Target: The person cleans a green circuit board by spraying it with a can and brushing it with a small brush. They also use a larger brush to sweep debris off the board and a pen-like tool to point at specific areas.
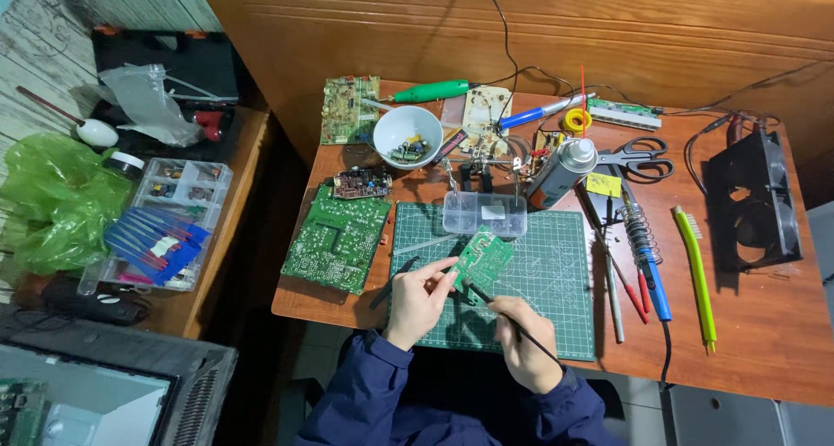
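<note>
The person's left hand [419, 300] pinches a small green circuit board [483, 260] by its lower left edge, fingers closed on it, holding it tilted over the green cutting mat [556, 281] at the near middle of the worktop [756, 324]. The board sits at about two o'clock from that hand. The right hand [526, 342] is clenched around a thin dark tool [504, 317], perhaps a soldering iron or probe; its tip reaches up toward eleven o'clock and meets the board's lower edge, though the contact point is too small to make out surely.

At twelve o'clock from the board, just beyond the mat's far edge, lies a clear plastic compartment box [485, 213] with a small pale item inside. Farther toward eleven o'clock stands a white bowl [407, 135] holding a heap of small mixed electronic parts. At nine o'clock from the mat rests a large green circuit board [337, 237]. On the side table at the left, an open clear organiser tray [193, 185] carries blue-handled tools and small bits in its compartments.
</note>
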